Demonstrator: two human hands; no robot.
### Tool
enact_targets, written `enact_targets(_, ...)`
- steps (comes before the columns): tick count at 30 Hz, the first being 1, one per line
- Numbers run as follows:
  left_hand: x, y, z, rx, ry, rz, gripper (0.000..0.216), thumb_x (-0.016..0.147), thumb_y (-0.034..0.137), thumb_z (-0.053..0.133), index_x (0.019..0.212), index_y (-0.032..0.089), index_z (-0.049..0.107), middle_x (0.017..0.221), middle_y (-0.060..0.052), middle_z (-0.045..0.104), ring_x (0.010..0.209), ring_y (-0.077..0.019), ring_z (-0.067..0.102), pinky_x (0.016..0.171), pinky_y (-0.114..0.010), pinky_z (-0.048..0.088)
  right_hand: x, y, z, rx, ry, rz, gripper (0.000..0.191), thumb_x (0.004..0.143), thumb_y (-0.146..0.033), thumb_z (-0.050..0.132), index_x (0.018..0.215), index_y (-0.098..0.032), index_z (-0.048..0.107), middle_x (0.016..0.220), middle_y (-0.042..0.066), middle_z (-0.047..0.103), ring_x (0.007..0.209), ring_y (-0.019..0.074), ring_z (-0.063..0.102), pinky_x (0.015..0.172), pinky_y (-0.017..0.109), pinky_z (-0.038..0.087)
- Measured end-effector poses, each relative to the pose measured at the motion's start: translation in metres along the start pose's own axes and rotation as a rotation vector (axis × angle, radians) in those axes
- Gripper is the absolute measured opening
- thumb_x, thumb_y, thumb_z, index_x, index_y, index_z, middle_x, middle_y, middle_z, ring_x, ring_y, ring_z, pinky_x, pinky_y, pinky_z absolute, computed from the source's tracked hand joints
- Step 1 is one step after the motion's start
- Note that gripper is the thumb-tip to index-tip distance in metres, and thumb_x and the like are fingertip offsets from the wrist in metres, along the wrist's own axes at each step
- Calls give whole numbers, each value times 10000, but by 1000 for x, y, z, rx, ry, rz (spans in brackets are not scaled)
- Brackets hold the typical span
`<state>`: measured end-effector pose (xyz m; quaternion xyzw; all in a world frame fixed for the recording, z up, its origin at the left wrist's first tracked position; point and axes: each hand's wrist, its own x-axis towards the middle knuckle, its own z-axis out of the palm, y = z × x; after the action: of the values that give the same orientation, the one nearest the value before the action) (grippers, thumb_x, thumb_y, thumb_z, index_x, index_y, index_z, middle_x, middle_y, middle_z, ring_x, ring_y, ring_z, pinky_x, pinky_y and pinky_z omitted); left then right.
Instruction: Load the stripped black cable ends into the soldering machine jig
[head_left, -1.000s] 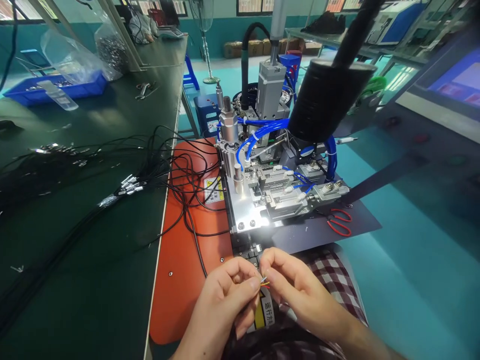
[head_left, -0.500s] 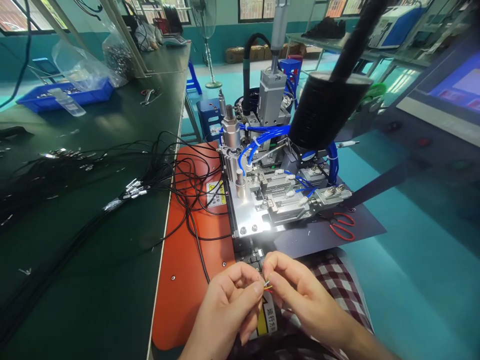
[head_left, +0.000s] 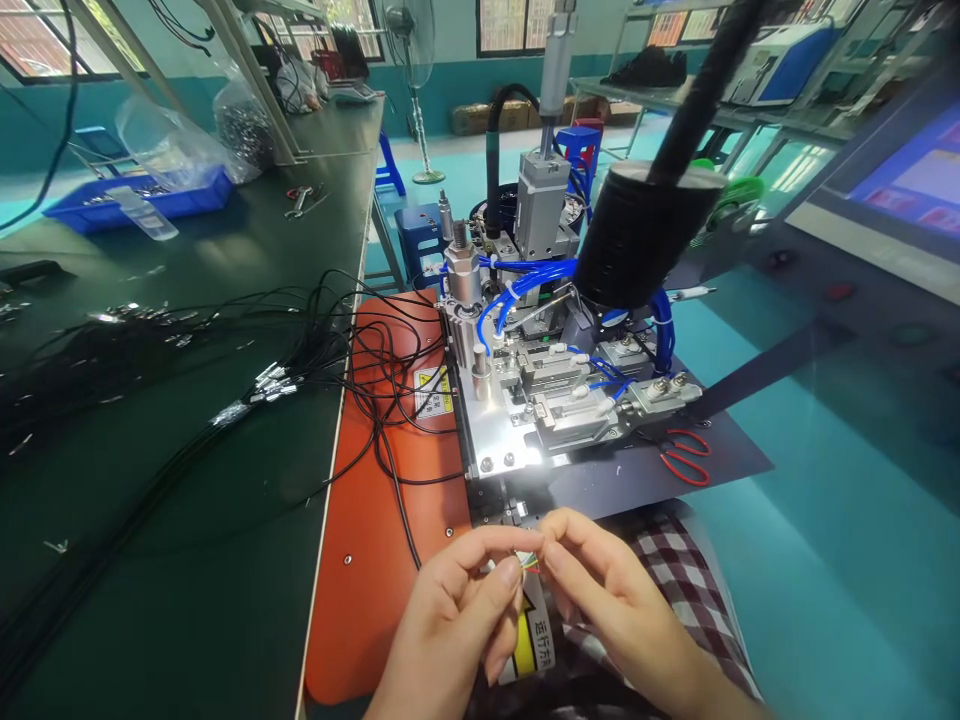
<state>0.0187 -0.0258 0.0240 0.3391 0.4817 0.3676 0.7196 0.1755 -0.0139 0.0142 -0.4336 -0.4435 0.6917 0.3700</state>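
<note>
Thin coloured wires [head_left: 529,562], green, yellow, red and white, show in the small gap between my two hands. My left hand [head_left: 469,600] is closed on the near end of these wires, with its index finger stretched across to my right fingertips. My right hand [head_left: 611,590] pinches at the wires' other side with thumb and index finger; its fingers hide the tips. A black cable [head_left: 401,500] runs over the orange base plate [head_left: 375,610] toward my left hand, where its end is hidden.
Ahead stands a metal machine [head_left: 547,390] with blue air tubes. Red-handled scissors [head_left: 686,455] lie on its right. A tangle of black cables [head_left: 315,350] spreads over the dark green table [head_left: 187,600]. A blue tray [head_left: 150,200] sits farther back. A control screen [head_left: 915,180] stands at right.
My left index finger has straightened out toward my right fingertips, above the wires. My right hand has shifted slightly to the right. The head view has turned a little.
</note>
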Motion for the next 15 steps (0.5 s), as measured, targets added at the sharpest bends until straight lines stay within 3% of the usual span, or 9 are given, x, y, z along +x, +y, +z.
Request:
enact_targets(10, 0, 2, 0, 5, -63, -11, 251, 863, 397, 568, 980, 180, 615, 482, 93, 387, 379, -27, 291, 434, -174, 226, 2, -3, -1, 3, 56, 1, 296, 882, -472, 545, 775, -201, 497, 567, -81, 392, 516, 91, 318, 484, 217, 261)
enact_targets(15, 0, 0, -1, -26, -68, -34, 271, 844, 414, 594, 994, 189, 590, 528, 83, 450, 363, -18, 323, 429, -173, 234, 1, -1, -2, -18, 67, -4, 301, 879, -482, 540, 774, -202, 508, 574, -77, 393, 521, 94, 323, 489, 216, 270)
